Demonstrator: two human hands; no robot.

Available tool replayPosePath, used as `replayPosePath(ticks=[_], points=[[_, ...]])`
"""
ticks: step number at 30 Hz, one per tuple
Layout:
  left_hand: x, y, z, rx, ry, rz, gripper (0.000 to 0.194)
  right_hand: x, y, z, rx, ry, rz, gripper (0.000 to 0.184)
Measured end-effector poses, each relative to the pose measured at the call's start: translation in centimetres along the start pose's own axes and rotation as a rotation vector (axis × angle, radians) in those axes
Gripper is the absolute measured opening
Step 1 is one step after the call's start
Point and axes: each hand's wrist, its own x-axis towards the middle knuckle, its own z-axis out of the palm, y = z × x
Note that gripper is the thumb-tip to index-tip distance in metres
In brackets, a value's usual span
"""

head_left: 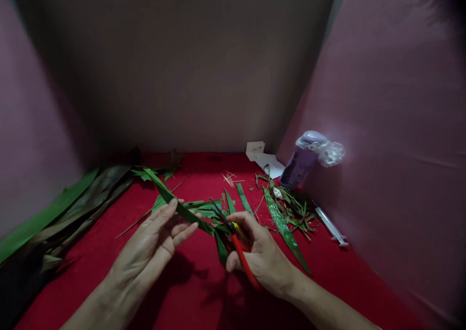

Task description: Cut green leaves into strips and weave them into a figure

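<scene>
L hand (pixel 153 245) loosely pinching green leaf strip (pixel 187 214) btwn thumb & fingers, R hand (pixel 264 257) curled round red/yel-handled cutters (pixel 231 227) nr strip's lower end.

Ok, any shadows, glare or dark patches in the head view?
Head view: dim overall, with dark shadows on the red cloth below the left hand and right hand; head view: pale glare on the clear plastic wrap and glossy leaf; head view: top right corner black.
</scene>
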Motion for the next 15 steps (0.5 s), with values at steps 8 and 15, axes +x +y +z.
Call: replayPosePath(ticks=[8, 15], points=[[1.0, 0.7, -1.0, 0.011, 0.038, -0.049, 0.012, -0.2, -0.1, -0.5, -0.651, 0.013, -0.220, 0.050], [-0.5, 1.6, -0.3, 0.054, 0.038, -0.043, 0.010, -0.1, 0.5, -0.5, -0.750, 0.056, -0.345, 0.049]])
